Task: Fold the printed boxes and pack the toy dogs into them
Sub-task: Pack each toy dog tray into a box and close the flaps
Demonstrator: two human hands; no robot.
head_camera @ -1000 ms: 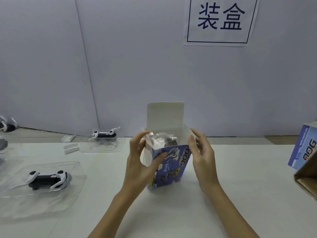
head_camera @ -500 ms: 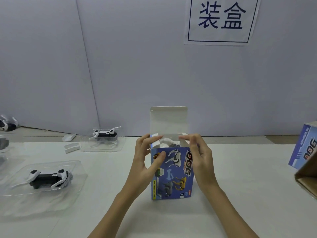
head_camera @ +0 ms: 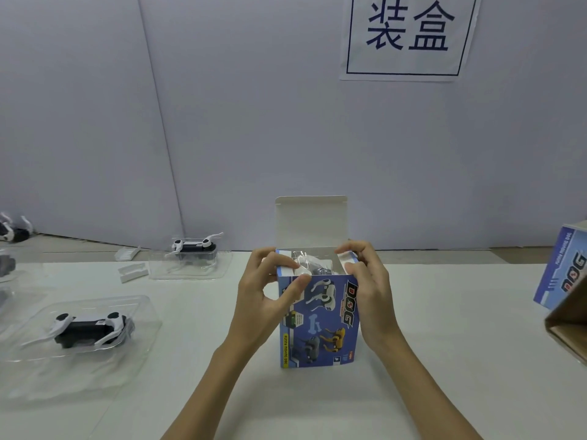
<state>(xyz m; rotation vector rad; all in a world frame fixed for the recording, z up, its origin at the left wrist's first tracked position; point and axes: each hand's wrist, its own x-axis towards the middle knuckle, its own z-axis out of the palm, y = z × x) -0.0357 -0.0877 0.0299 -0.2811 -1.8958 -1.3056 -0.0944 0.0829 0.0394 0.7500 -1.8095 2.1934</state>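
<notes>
The printed box (head_camera: 319,322) stood upright near the middle of the desk (head_camera: 444,344), its top lid flap raised and its side flaps partly turned in.

Left to right:
- Near the left edge, a toy dog (head_camera: 90,327) lay in a clear plastic tray (head_camera: 139,328), not yet boxed.
- Toward the far left, a second toy dog (head_camera: 194,246) sat in another clear tray (head_camera: 222,265), also unpacked.
- The left hand (head_camera: 263,300) gripped the box's upper left corner, fingers curled over the left side flap, thumb on the printed front.
- Inside the open top, a toy dog in clear wrapping (head_camera: 313,265) was partly visible.
- The right hand (head_camera: 368,290) gripped the upper right corner, fingertips pressing the right side flap inward.
- At the right edge, another printed box (head_camera: 563,268) lay in a brown carton (head_camera: 568,325).

Judged status: this box was folded and loaded; closing its top remained, then packing at least the two dogs in trays.
</notes>
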